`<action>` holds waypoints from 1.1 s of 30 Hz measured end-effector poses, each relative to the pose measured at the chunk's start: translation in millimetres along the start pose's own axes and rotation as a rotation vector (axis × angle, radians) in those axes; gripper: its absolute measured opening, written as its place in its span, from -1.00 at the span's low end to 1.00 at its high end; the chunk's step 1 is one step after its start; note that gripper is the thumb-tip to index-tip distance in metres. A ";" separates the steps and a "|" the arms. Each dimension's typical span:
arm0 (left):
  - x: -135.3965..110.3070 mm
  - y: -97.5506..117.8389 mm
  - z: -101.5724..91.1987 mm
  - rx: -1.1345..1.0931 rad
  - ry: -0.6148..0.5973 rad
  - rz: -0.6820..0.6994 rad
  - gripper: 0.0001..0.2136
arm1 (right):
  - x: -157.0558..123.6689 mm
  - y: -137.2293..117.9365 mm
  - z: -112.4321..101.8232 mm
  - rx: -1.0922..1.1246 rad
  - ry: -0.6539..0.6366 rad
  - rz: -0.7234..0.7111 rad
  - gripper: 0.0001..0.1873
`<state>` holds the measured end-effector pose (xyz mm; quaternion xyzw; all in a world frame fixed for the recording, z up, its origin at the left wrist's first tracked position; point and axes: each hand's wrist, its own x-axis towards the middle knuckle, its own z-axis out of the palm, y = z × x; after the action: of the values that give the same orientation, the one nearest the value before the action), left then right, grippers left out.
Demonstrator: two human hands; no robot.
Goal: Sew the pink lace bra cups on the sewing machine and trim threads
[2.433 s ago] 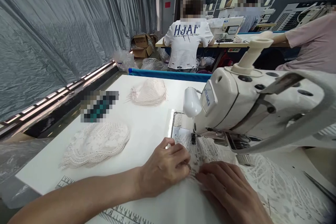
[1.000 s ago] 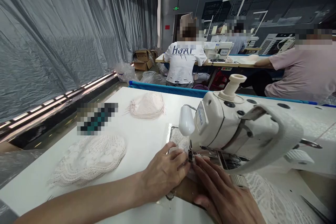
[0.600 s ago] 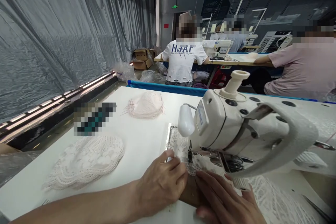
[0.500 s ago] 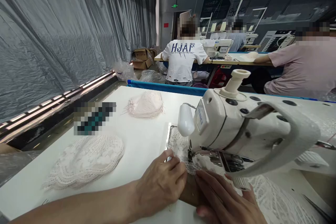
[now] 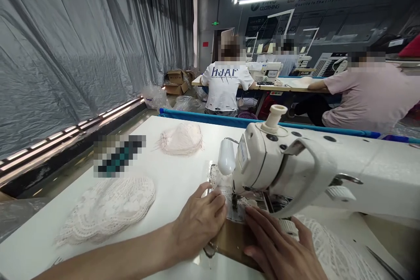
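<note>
A white sewing machine (image 5: 295,170) stands on the white table (image 5: 170,175). White lace fabric (image 5: 229,203) lies under its needle over a brown card piece (image 5: 231,240). My left hand (image 5: 198,223) rests on the lace just left of the needle, fingers curled and pressing down. My right hand (image 5: 282,249) lies flat on the fabric right of the needle, fingers stretched toward it. More lace (image 5: 331,249) spreads to the right under the machine arm.
A pile of white lace pieces (image 5: 108,210) lies at the near left, a pinkish pile (image 5: 182,139) farther back. A blurred dark object (image 5: 118,155) sits between them. Grey plastic sheeting hangs left. Other people sit at sewing tables behind. A thin metal tool (image 5: 383,262) lies at the right.
The view has tilted up. Both hands stayed at the needle; the lace has fed a little past the foot and the brown card shows more between my hands.
</note>
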<state>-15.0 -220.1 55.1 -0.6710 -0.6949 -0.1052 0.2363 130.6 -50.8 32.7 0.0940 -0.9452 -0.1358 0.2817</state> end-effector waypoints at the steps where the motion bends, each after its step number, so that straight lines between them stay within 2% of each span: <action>1: 1.7 -2.7 0.7 -0.005 0.004 0.003 -0.84 | -0.4 0.1 1.1 0.004 0.008 0.007 -0.60; 6: 13.0 -19.9 11.0 0.038 0.008 0.050 -0.84 | -0.3 0.4 5.2 0.013 -0.008 0.047 -0.66; 9: 5.1 -17.7 5.8 0.087 0.005 0.057 -0.78 | 3.9 -2.5 -0.4 0.021 0.008 0.048 -0.66; 11: -12.6 -5.9 -8.2 0.097 0.023 0.036 -0.78 | 8.6 -9.7 -7.6 0.071 0.041 0.035 -0.62; 14: -48.1 20.0 -39.9 0.086 0.043 -0.011 -0.80 | 15.2 -27.8 -18.7 0.196 0.107 0.010 -0.60; 18: -81.0 43.3 -78.9 -0.024 -0.089 -0.019 -0.84 | 17.9 -49.5 -28.3 0.287 0.212 -0.045 -0.74; 21: -89.1 46.4 -92.9 -0.045 -0.191 -0.024 -0.86 | 16.1 -53.9 -33.3 0.320 0.210 -0.066 -0.63; 23: -89.0 44.7 -95.2 -0.039 -0.240 -0.026 -0.85 | 15.7 -53.3 -36.1 0.347 0.203 -0.087 -0.60; 26: -84.0 39.9 -91.0 -0.135 -0.340 -0.075 -0.82 | 17.2 -54.5 -37.2 0.385 0.173 -0.115 -0.67; 29: -78.1 35.8 -84.0 -0.235 -0.371 -0.122 -0.76 | 17.9 -59.0 -33.8 0.364 0.182 -0.110 -0.61; 33: -78.3 36.2 -86.3 -0.223 -0.395 -0.113 -0.81 | 12.2 -57.6 -29.2 0.315 0.145 -0.089 -0.63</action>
<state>35.8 -326.4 86.9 -0.6606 -0.7481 -0.0611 0.0139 142.6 -114.3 44.6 0.1884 -0.9268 0.0085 0.3247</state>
